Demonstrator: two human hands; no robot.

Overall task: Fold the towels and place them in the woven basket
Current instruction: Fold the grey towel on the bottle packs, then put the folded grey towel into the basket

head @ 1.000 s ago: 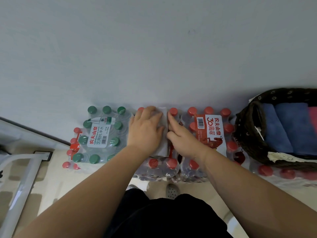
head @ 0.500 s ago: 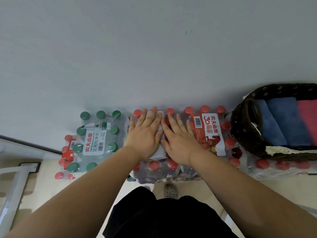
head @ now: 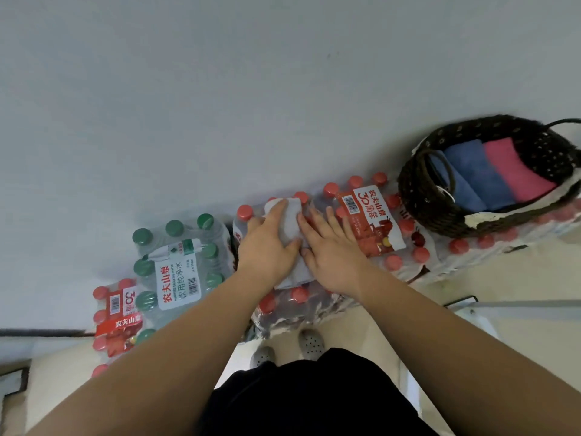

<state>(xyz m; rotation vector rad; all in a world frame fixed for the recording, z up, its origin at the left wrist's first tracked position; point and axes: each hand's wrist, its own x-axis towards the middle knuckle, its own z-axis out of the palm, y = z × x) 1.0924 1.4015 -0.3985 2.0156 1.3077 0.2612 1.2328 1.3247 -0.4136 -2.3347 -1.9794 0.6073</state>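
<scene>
A small grey towel (head: 290, 223), folded into a narrow strip, is seen at the centre of the frame, laid on top of shrink-wrapped packs of red-capped bottles (head: 371, 221). It is pressed down by the left hand (head: 270, 247), which is laid flat over its left part, fingers straight and thumb spread across the cloth. The right hand (head: 333, 250) is laid flat just to the right, fingers straight and slightly splayed over the packs, the thumb touching the towel's right edge. Nothing is grasped by either hand.

At the upper right, a dark woven basket (head: 418, 199) is set on more red-capped bottles, well apart from the grey towel. Folded towels are held in it side by side: blue towels (head: 471, 171) and, rightmost, a pink towel (head: 515, 171).

Left of centre, a green-capped pack (head: 176, 262) is seen, with another red pack (head: 116, 316) at the lower left. The upper half is filled by a plain grey wall (head: 220, 89). At the bottom centre, dark clothing (head: 314, 398) and two grey perforated shoes (head: 311, 341) are seen above a pale floor.
</scene>
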